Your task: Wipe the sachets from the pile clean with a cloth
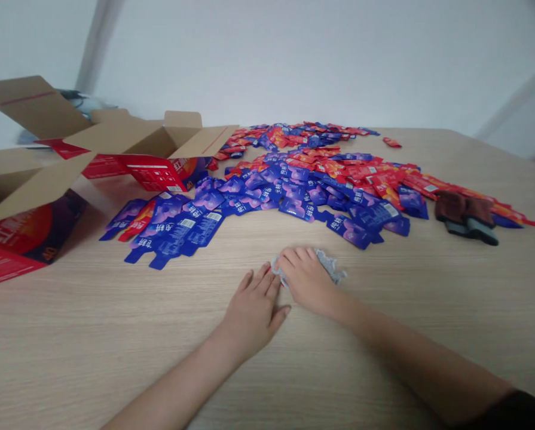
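On the table, whose near edge I can't see, a grey cloth lies half hidden under the right hand; its fingers sit together, gripping or merely pressing, I can't tell. The left hand lies alongside, thumb apart. Leftmost, a box is cut off.

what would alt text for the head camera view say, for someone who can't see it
A person's right hand rests on a crumpled grey cloth on a wooden table, with the left hand palm down beside it. Beyond lie heaps of blue and red packets, and open cardboard boxes stand to the left.
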Tool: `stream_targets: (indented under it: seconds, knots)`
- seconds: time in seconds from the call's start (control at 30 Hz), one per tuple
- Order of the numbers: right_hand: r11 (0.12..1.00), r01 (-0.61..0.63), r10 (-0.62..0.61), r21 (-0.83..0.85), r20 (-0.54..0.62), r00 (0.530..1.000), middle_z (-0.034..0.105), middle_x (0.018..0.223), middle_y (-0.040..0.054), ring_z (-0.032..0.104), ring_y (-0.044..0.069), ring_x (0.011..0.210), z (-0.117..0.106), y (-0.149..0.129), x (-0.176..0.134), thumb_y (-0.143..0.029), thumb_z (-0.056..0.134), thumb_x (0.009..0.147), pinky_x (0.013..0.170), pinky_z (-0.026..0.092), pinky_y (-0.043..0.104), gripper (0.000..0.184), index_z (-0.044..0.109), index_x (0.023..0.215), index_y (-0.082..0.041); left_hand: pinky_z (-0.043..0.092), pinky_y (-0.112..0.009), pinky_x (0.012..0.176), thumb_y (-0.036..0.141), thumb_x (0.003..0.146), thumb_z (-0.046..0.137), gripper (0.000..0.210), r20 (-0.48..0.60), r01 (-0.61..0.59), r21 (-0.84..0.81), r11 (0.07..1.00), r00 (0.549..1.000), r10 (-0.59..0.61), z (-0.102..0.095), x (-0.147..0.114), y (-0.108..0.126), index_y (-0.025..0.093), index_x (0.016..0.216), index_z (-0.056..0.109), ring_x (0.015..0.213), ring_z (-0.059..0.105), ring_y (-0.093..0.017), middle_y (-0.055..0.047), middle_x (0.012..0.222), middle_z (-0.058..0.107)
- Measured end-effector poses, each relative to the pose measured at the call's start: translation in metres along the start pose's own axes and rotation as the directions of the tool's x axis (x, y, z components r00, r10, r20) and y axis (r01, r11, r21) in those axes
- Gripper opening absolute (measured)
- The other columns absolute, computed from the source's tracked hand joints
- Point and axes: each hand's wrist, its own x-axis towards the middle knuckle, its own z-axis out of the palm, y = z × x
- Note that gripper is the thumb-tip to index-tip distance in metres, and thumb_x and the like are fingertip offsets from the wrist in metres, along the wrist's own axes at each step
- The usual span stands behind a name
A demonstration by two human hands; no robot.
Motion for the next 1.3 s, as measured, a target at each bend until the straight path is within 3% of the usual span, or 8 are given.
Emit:
stream_targets:
  seconds: [0.2, 0.37, 0.5, 0.67, 0.83, 1.0, 1.17, 1.3]
  knots:
    - [0.992, -0.120, 0.121, -0.050, 0.007, 0.993, 0.058, 0.110, 0.0105, 0.044, 0.027, 0.093, 0.004, 0.022, -0.026, -0.010, 0.047, 0.084, 0.078, 0.030, 0.040, 0.023, 0.060, 0.102, -0.019, 0.022, -0.052, 0.117, 0.043, 0.095, 0.041, 0.064, 0.051, 0.000, 0.005, 1.000, 0.999, -0.001, -0.005, 0.002, 0.003, 0.017, 0.151, 0.027, 0.146, 0.019, -0.028, -0.005, 0.159, 0.020]
    - [0.967, -0.254, 0.253, 0.011, 0.060, 0.966, 0.057, 0.114, 0.0113, 0.047, 0.027, 0.096, -0.002, 0.054, -0.048, -0.004, 0.045, 0.080, 0.082, 0.034, 0.040, 0.030, 0.059, 0.103, -0.019, 0.020, -0.053, 0.117, 0.043, 0.095, 0.041, 0.062, 0.065, 0.005, -0.007, 1.000, 0.998, -0.005, -0.007, 0.002, 0.005, 0.018, 0.151, 0.028, 0.147, 0.018, -0.028, -0.005, 0.159, 0.018]
    - [0.932, -0.331, 0.331, 0.152, 0.020, 0.943, 0.058, 0.107, 0.0093, 0.050, 0.025, 0.096, -0.012, 0.081, -0.053, -0.011, 0.043, 0.087, 0.082, 0.039, 0.038, 0.020, 0.056, 0.098, -0.020, 0.019, -0.053, 0.118, 0.039, 0.095, 0.039, 0.061, 0.056, 0.002, -0.009, 1.000, 0.998, -0.002, -0.005, 0.001, 0.005, 0.017, 0.151, 0.027, 0.147, 0.017, -0.029, -0.006, 0.159, 0.018]
    - [0.941, -0.225, 0.269, 0.253, -0.157, 0.950, 0.056, 0.111, 0.0101, 0.050, 0.025, 0.101, -0.021, 0.063, -0.030, -0.020, 0.043, 0.091, 0.085, 0.039, 0.038, 0.021, 0.055, 0.108, -0.021, 0.017, -0.047, 0.119, 0.037, 0.093, 0.041, 0.066, 0.032, -0.023, 0.005, 1.000, 0.999, 0.023, -0.002, 0.000, 0.008, 0.011, 0.152, 0.024, 0.147, 0.011, -0.028, -0.010, 0.159, 0.017]
    - [0.994, -0.091, 0.093, 0.062, -0.034, 0.995, 0.058, 0.110, 0.0102, 0.049, 0.025, 0.099, -0.007, 0.026, 0.000, -0.015, 0.045, 0.090, 0.081, 0.035, 0.037, 0.024, 0.059, 0.108, -0.020, 0.019, -0.046, 0.119, 0.039, 0.093, 0.040, 0.067, -0.003, -0.044, 0.006, 0.999, 0.999, 0.044, 0.000, 0.000, 0.009, 0.010, 0.151, 0.023, 0.147, 0.016, -0.027, -0.013, 0.158, 0.020]
    - [0.976, -0.220, 0.220, -0.004, 0.010, 0.976, 0.059, 0.107, 0.0107, 0.048, 0.025, 0.096, 0.001, 0.051, -0.018, -0.013, 0.045, 0.089, 0.081, 0.035, 0.037, 0.024, 0.060, 0.107, -0.018, 0.021, -0.047, 0.118, 0.039, 0.092, 0.043, 0.068, -0.015, -0.045, -0.014, 0.999, 0.999, 0.045, -0.002, 0.000, 0.009, 0.010, 0.151, 0.025, 0.146, 0.020, -0.027, -0.013, 0.158, 0.020]
    - [0.937, -0.301, 0.312, 0.175, -0.039, 0.949, 0.060, 0.107, 0.0079, 0.050, 0.024, 0.097, 0.002, 0.094, -0.043, -0.015, 0.045, 0.088, 0.084, 0.036, 0.038, 0.019, 0.059, 0.100, -0.020, 0.022, -0.047, 0.117, 0.043, 0.088, 0.048, 0.076, -0.032, -0.069, -0.020, 0.997, 0.997, 0.068, -0.002, 0.000, 0.007, 0.011, 0.152, 0.022, 0.147, 0.018, -0.028, -0.013, 0.159, 0.020]
    - [0.884, -0.371, 0.423, 0.283, -0.147, 0.894, 0.060, 0.106, 0.0084, 0.050, 0.025, 0.099, -0.004, 0.078, -0.028, -0.019, 0.041, 0.091, 0.084, 0.037, 0.039, 0.017, 0.057, 0.099, -0.020, 0.021, -0.050, 0.117, 0.043, 0.088, 0.048, 0.076, -0.035, -0.076, -0.011, 0.997, 0.996, 0.076, 0.001, 0.000, 0.009, 0.011, 0.152, 0.022, 0.147, 0.018, -0.030, -0.013, 0.159, 0.019]
